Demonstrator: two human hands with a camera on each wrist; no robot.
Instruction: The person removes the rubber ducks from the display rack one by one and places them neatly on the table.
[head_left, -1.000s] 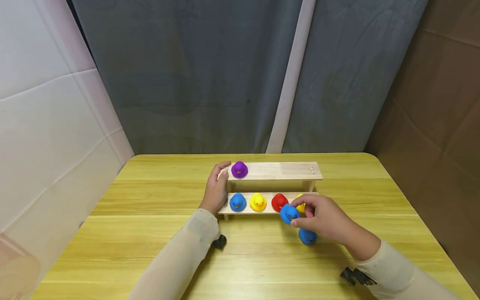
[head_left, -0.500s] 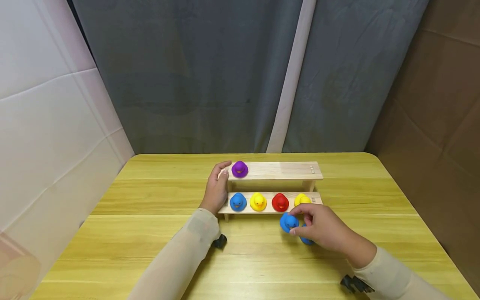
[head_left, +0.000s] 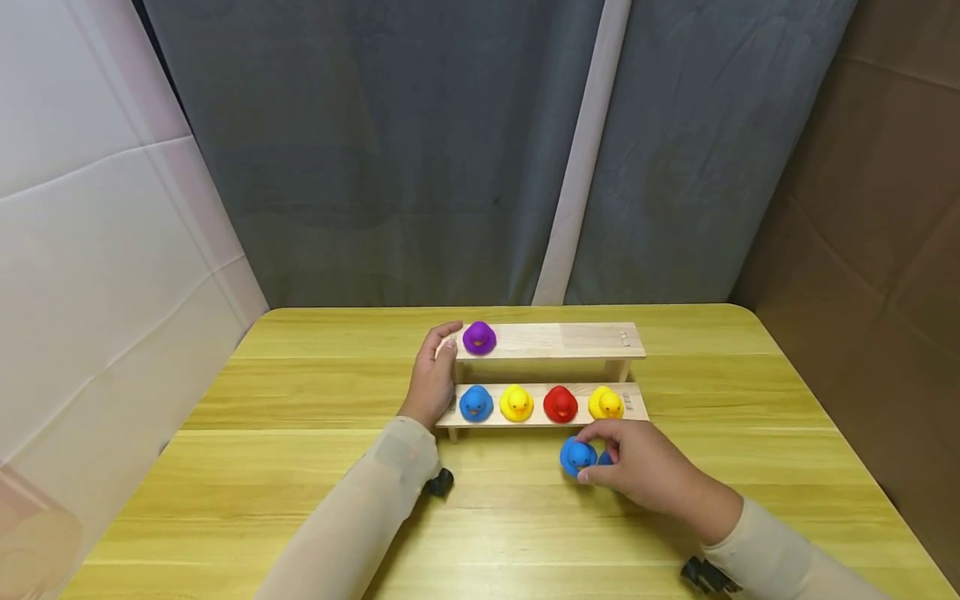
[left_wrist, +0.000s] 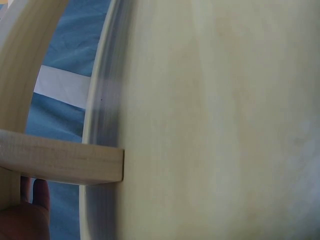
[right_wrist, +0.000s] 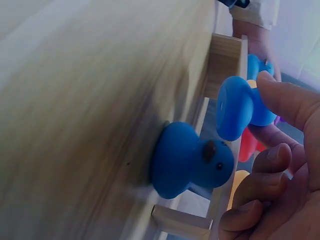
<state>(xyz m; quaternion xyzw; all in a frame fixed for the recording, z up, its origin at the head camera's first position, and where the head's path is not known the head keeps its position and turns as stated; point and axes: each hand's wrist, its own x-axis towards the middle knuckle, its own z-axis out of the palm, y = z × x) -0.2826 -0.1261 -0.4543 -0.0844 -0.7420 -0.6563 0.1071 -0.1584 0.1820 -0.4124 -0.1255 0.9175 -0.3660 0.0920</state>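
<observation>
My right hand (head_left: 645, 467) pinches a blue rubber duck (head_left: 576, 457) between thumb and fingers, in front of the two-tier wooden rack (head_left: 555, 342). In the right wrist view this duck (right_wrist: 235, 107) hangs above the table, its flat base showing. A second blue duck (right_wrist: 172, 160) stands on the table beside it, mostly hidden by the hand in the head view. At the rack's left end, my left hand (head_left: 432, 383) grips the side. The left wrist view shows its fingers (left_wrist: 41, 195) by a wooden leg, partly hidden.
The lower tier carries a blue duck (head_left: 476, 404), a yellow duck (head_left: 517, 403), a red duck (head_left: 561, 405) and another yellow duck (head_left: 606, 403). A purple duck (head_left: 479, 338) sits at the upper tier's left. Behind the table hangs a grey curtain (head_left: 375, 167).
My right hand has drawn the blue duck back from the lower tier, lower and nearer to me, uncovering the red and right yellow ducks. The left hand stays in place.
</observation>
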